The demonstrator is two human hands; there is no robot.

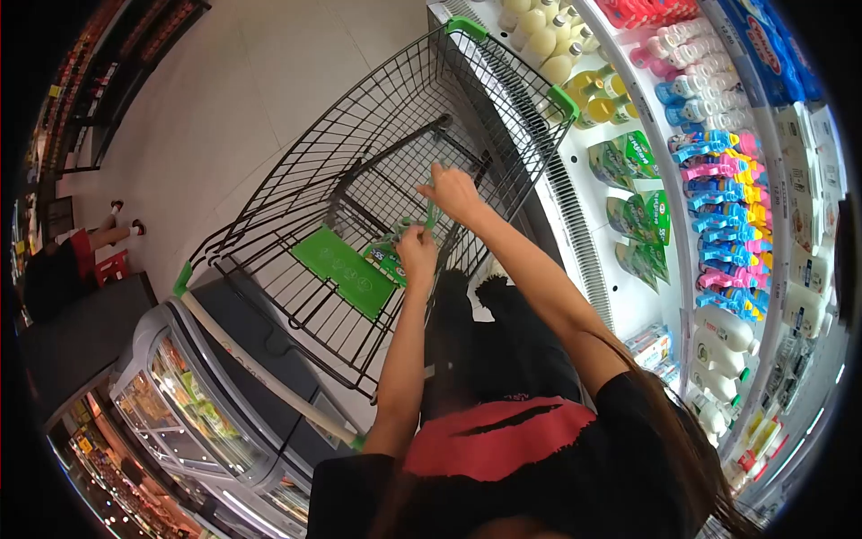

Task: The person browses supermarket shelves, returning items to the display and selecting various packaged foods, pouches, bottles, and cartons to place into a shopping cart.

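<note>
A black wire shopping cart (310, 180) with green corner caps stands in front of me, and both my hands are over it. My left hand (416, 254) is closed at the upper end of a green-printed pouch (386, 262) that looks partly clear. My right hand (455, 195) is just above and to the right, its fingers bent, with a thin green strip (432, 214) running between the two hands. The right fingertips are partly hidden, and how they grip the strip is not plain. A green panel (346, 271) sits on the cart beside the pouch.
On the right, a refrigerated shelf (584, 202) holds similar green pouches (639, 217), bottles (557, 45) and colourful capped drinks (723, 225). The cart's handle (260, 377) is at lower left, near a glass-topped display case (197, 386). Another person (67, 269) is at far left.
</note>
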